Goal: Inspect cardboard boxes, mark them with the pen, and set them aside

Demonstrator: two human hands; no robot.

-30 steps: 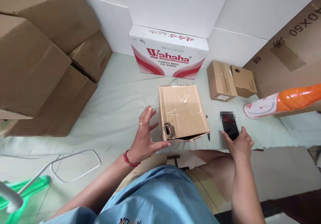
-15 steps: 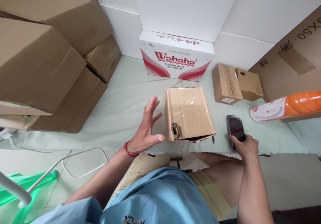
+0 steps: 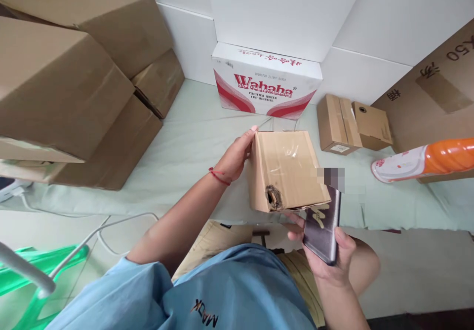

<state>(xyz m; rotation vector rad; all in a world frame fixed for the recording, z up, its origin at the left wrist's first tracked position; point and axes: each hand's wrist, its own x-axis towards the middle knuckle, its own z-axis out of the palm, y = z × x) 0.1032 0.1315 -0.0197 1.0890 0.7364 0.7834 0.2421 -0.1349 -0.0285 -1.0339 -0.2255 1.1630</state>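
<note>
Phone is grasped in right hand's grip, by near right corner of torn carton on surface; carton's left side touched by left hand, grip state can't be told.

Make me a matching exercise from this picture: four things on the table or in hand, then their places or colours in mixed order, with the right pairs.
Things:
1. dark phone
2. holed cardboard box
3. Wahaha box
4. plastic container

Places or colours:
A. orange and white
B. left hand at its side
C. held in the right hand
D. white with red lettering

Right pairs: 1-C, 2-B, 3-D, 4-A.
</note>
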